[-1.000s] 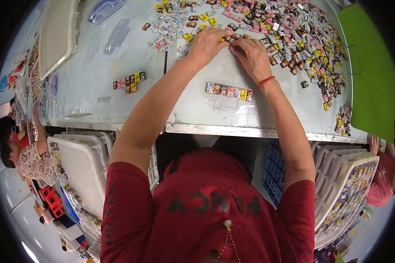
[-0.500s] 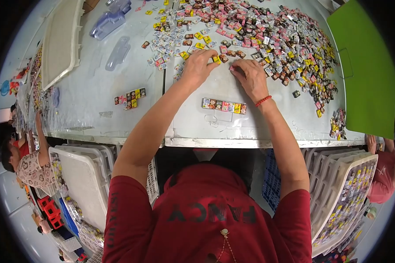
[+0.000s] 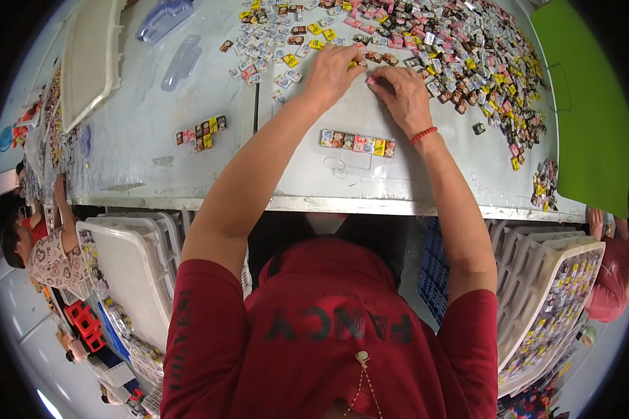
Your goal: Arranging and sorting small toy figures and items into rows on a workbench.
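Over the near side of a large pile of small printed blocks (image 3: 461, 63), both my hands work close together. My left hand (image 3: 330, 75) pinches a small yellow block (image 3: 357, 63) between thumb and forefinger. A small pink block (image 3: 372, 80) sits at the thumb and fingertips of my right hand (image 3: 407, 96), which wears a red bead bracelet. Nearer to me, a neat row of mixed blocks (image 3: 358, 142) lies on the table beside a thin clear plastic outline (image 3: 337, 166). Another small cluster of blocks (image 3: 201, 133) lies to the left.
Clear bluish plastic trays (image 3: 182, 64) lie at the far left near a large white tray (image 3: 91, 70). A green panel (image 3: 587, 105) stands at the right. White crates (image 3: 548, 314) are stacked on both sides below the table edge (image 3: 356, 205). Other people are at both sides.
Both hands still pinch small blocks at the pile's edge, their fingers slightly shifted. The whole view has tilted a little, so the table sits higher in the picture.
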Demonstrator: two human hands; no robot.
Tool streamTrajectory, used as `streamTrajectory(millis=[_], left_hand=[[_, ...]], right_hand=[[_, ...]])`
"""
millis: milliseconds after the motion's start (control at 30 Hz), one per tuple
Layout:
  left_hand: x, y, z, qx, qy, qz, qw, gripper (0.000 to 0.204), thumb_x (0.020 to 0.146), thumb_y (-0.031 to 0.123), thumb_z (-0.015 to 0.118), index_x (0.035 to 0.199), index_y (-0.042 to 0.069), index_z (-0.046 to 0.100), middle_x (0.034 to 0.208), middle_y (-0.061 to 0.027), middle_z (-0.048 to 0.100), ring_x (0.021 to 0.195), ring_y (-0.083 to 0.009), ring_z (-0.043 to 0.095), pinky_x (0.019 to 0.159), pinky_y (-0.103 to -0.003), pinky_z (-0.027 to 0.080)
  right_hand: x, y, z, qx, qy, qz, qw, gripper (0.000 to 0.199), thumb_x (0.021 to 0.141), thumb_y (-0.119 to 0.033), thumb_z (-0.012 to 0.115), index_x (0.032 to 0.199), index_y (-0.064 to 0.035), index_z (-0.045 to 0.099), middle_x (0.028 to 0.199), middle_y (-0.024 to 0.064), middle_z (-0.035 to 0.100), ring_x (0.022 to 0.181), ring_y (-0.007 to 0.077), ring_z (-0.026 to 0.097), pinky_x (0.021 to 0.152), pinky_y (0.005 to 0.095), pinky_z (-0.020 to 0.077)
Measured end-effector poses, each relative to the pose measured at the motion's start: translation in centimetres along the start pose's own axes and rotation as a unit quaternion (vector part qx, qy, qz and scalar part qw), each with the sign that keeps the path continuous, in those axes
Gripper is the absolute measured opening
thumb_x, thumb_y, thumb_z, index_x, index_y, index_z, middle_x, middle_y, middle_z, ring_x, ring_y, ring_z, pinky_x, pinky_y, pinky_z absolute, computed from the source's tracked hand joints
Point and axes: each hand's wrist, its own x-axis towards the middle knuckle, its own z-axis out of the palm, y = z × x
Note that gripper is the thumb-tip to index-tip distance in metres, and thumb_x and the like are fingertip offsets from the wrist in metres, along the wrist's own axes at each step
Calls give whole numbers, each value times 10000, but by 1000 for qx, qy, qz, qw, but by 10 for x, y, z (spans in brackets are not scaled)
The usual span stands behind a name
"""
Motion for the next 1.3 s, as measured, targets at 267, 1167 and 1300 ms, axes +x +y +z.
streamTrajectory(millis=[267, 1167, 1300], left_hand=[[-58, 66, -67, -125, -25, 31, 991, 170, 772, 127, 707, 911, 57, 636, 903, -96, 653, 851, -279, 601, 786, -356, 486], [-138, 90, -58, 45, -25, 116, 992, 249, 754, 68, 692, 996, 22, 652, 1107, -66, 585, 1135, -309, 517, 900, -404, 465], [-149, 98, -60, 58, -34, 92, 993, 297, 756, 121, 712, 1024, 20, 636, 1156, -68, 568, 1203, -335, 465, 931, -433, 432]], right_hand=[[-48, -54, -59, -19, -9, -33, 999, 183, 750, -107, 726, 920, -84, 663, 939, 50, 672, 912, 254, 611, 859, 377, 439], [-117, -104, -25, -100, 31, 14, 994, 143, 752, -99, 715, 890, -91, 676, 1031, 11, 646, 1011, 223, 558, 949, 447, 365], [-118, -103, -25, -97, 33, 14, 995, 167, 741, -72, 727, 901, -71, 680, 1034, 36, 649, 1012, 234, 567, 940, 446, 383]])
